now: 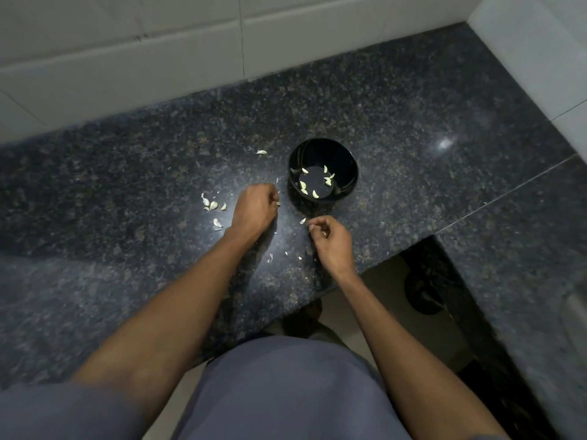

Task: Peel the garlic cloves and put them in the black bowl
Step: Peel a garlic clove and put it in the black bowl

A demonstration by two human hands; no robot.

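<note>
The left hand [254,207] is curling over something small at its fingertips, too hidden to name; the right hand [330,238] is pinching a pale garlic scrap [303,221]. Unpeeled cloves [213,205] are lying left of the black bowl [344,154]: light, firm, papery-skinned, probably best pinched at the tips.

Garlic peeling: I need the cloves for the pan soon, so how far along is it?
Partly done. Several peeled cloves already lie in the black bowl. In hand: the left hand curls round something small, seemingly a clove, and the right hand pinches a pale scrap, likely skin. Left: a few pieces of garlic on the counter beside the left hand; whether they are unpeeled is unclear.
</note>
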